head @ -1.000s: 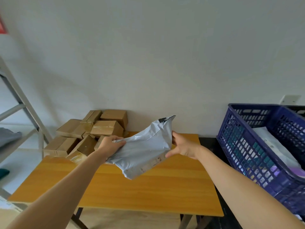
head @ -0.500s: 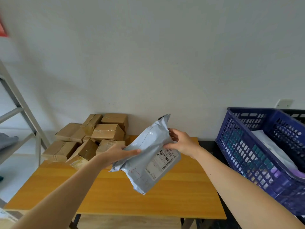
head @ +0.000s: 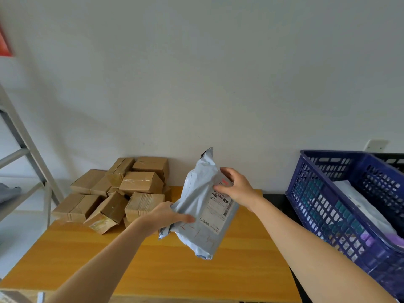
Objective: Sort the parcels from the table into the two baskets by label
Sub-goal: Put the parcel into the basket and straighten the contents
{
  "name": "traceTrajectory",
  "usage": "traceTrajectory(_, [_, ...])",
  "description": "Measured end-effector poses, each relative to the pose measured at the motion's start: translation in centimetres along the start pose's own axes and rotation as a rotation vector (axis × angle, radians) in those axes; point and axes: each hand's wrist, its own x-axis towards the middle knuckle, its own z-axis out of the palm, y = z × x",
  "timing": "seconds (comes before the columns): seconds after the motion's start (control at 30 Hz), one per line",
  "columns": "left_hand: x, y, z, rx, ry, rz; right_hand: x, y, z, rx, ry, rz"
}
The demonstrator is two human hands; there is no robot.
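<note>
1. A white wall (head: pixel 196 84) behind everything.
2. A yellow wooden table (head: pixel 218 274) down below, pushed up near the wall.
3. A blue basket (head: pixel 323 206) on the right, beside the table, with white bags (head: pixel 360 202) inside, and a black basket (head: pixel 391 158) just behind it.
4. A grey metal shelf (head: pixel 28 154) on the far left.
5. A heap of brown boxes (head: pixel 140 182) at the back left of the table.
6. A grey bag (head: pixel 192 193) up in the air over the table, tilted, not touching the wood, between both hands.
7. The left hand (head: pixel 162 217), curled round the bag's lower left edge, thumb on the front.
8. The right hand (head: pixel 238 186), pinching the bag's upper right side, thumb on the front.
9. A white label (head: pixel 218 211) with black bars on the bag's front, red marks just below.
</note>
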Motion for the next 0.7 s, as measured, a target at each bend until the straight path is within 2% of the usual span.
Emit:
traceTrajectory(0.17, [0.0, 0.4, 0.4, -0.395, 0.004, 0.022, -0.4, 0.9, 1.0, 0.045, 0.251, 0.033])
traceTrajectory(0.23, [0.2, 0.6, 0.5, -0.557, 0.026, 0.058, -0.8, 1.1, 1.0, 0.154, 0.255, 0.062])
traceTrajectory(0.33, [0.1, 1.3, 0.7, -0.702, 0.063, 0.133, -1.3, 1.5, 1.0, 0.330, 0.171, 0.112])
traceTrajectory(0.53, [-0.2, 2.2, 0.4, -0.676, 0.039, 0.202, -1.8, 1.6, 0.9, 0.590, 0.056, 0.092])
traceTrajectory(0.7, [-0.3, 2.4, -0.3, -0.560, -0.001, 0.206, -2.2, 1.6, 0.6, 0.654, 0.034, 0.105])
